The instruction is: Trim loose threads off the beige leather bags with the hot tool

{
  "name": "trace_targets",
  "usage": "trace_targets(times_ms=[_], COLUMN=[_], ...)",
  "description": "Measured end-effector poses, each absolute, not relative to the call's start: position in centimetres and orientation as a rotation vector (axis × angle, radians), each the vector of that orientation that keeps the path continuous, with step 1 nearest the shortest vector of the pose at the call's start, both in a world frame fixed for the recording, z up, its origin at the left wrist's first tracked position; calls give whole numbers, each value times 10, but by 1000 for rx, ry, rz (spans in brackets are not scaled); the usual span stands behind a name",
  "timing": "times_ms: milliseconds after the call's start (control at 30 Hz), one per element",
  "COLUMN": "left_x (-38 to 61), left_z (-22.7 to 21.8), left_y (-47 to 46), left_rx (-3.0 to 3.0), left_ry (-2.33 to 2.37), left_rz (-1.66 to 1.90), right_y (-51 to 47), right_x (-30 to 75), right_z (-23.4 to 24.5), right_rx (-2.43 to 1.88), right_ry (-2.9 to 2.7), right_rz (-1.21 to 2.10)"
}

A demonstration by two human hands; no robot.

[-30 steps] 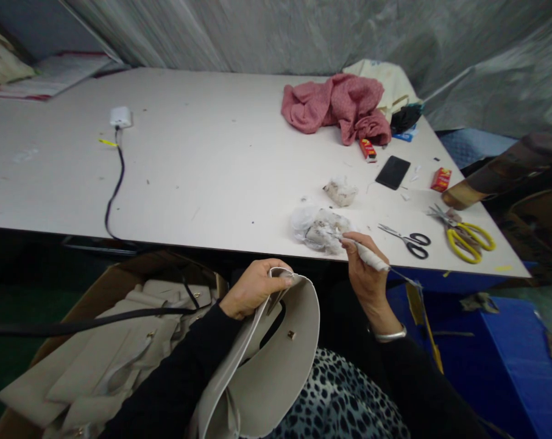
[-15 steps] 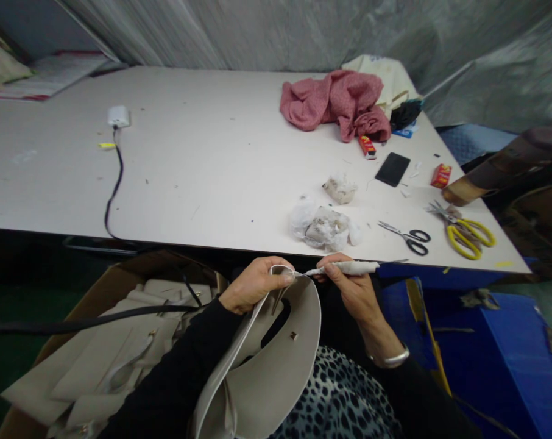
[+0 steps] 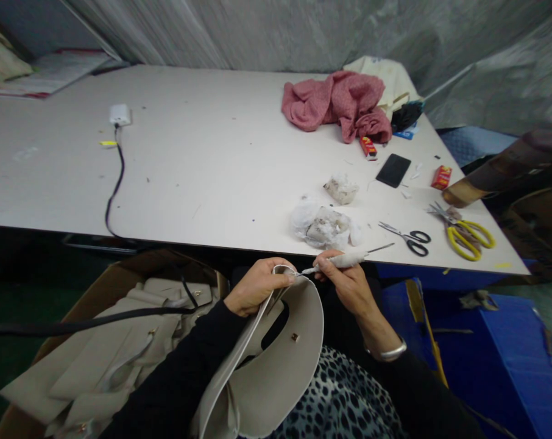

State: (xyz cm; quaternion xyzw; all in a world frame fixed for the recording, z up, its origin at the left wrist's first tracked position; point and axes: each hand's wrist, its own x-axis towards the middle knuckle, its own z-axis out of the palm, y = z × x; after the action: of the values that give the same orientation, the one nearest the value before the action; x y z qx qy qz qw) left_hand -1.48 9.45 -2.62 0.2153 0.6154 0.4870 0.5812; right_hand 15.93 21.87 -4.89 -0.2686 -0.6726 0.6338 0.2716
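Bag [image 3: 280,372] is being pinched in left-hand fingers [image 3: 283,280] off the near edge of the counter [image 3: 203,177], apparently steadied for the awl-like tool [image 3: 351,260] gripped by right-hand fingers [image 3: 329,268].

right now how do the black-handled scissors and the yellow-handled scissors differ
The black-handled scissors have small, dark finger loops; the yellow-handled scissors have larger, bright yellow ones. The black-handled pair lies nearer the right hand; the yellow-handled pair lies farther off. Both rest on the table, untouched.
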Motion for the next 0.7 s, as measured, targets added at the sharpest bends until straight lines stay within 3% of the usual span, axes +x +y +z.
trace_targets(times_ms=[167, 367, 533, 700], left_x=[-16, -15, -10, -7], left_z=[-30, -33, -27, -26], left_y=[97, 96, 94, 89], left_rx=[407, 369, 418, 503], left_ry=[1415, 1406, 1453, 1545], left_rz=[1203, 1248, 1268, 1291], right_y=[211, 197, 186, 174], right_x=[161, 181, 178, 165], right_z=[-50, -48, -52, -63], right_rx=[-642, -290, -662, -759], right_ry=[-1895, -2155, -1738, -1699], right_rz=[1559, 1125, 1386, 1513])
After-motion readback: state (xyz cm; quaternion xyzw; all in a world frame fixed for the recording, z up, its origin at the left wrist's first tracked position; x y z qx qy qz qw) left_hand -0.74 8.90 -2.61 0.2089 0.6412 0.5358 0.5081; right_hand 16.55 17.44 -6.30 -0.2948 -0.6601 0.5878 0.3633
